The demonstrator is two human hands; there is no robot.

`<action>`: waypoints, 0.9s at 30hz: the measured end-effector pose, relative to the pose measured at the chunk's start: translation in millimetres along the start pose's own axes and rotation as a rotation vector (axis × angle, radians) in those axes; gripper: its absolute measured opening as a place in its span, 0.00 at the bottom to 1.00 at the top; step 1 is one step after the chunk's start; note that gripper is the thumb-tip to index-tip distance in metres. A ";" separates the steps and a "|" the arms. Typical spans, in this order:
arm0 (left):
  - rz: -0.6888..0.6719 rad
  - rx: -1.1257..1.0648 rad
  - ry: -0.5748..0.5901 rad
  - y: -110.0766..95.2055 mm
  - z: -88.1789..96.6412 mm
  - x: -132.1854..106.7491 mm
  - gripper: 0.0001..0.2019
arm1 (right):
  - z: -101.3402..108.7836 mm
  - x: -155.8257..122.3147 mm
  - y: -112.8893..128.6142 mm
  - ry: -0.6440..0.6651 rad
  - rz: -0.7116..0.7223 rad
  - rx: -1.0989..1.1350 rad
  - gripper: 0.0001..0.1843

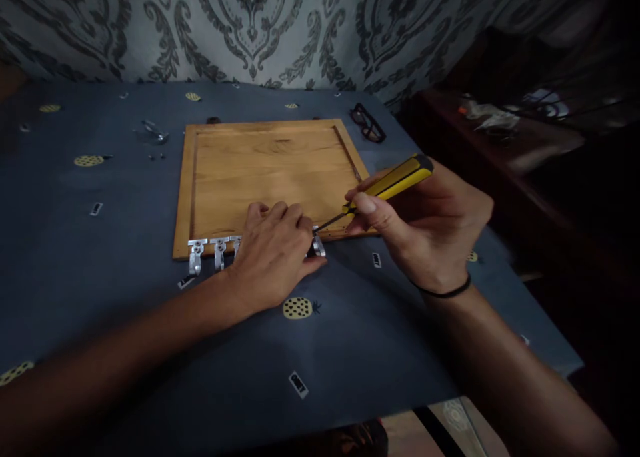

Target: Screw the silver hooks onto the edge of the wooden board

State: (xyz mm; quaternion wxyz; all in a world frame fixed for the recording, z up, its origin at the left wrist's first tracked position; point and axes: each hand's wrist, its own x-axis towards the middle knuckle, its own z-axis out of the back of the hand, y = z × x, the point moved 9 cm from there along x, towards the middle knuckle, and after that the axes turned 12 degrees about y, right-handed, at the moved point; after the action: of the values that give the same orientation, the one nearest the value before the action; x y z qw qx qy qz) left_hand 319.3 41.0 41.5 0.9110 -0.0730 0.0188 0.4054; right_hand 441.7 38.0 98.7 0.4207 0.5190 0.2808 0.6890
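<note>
On the tablecloth (260,370), glasses (369,124) lie near the board (270,167). My right hand (430,227) grips a screwdriver (397,181), fingers closed. My bent-fingered left hand (273,250) obscures the edge; its hold I cannot tell.

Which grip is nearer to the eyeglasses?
Right. The right grip, around the screwdriver, is on the near side of the eyeglasses; the left grip is farther left, at the near edge of the framed wooden panel.

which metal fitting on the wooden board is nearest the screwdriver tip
The rightmost metal fitting, beside the left hand; the tip of the screwdriver is at it, while other visible fittings lie left of that hand.
</note>
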 end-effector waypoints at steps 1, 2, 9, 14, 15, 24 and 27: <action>0.003 -0.001 0.006 0.1 -0.3 0.2 0.19 | -1.7 0.1 -0.6 0.024 -0.001 -0.007 0.12; 0.005 -0.002 0.009 0.2 -0.3 0.4 0.19 | -3.4 0.3 -1.5 0.047 -0.003 -0.012 0.12; -0.004 -0.014 -0.006 0.4 0.9 -0.6 0.18 | 7.8 -1.4 -0.4 -0.051 0.074 -0.006 0.07; -0.006 -0.027 -0.019 1.3 -0.1 -0.3 0.17 | 9.5 -1.1 -1.5 -0.053 0.094 -0.057 0.03; -0.006 -0.029 -0.022 1.4 -0.3 -0.1 0.17 | 9.1 -0.9 -2.0 -0.051 0.095 -0.067 0.04; -0.013 -0.009 -0.070 0.3 -0.5 -0.7 0.17 | 3.5 -0.7 -4.9 -0.025 0.052 -0.050 0.07; -0.013 -0.004 -0.074 -0.1 -0.9 -1.4 0.18 | 1.4 0.3 -2.3 -0.006 0.037 -0.048 0.10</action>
State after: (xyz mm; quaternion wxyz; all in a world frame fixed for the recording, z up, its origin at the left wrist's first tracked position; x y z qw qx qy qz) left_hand 318.5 39.8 40.7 0.9135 -0.0600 -0.0165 0.4022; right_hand 443.7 39.2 97.3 0.4210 0.5161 0.2530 0.7017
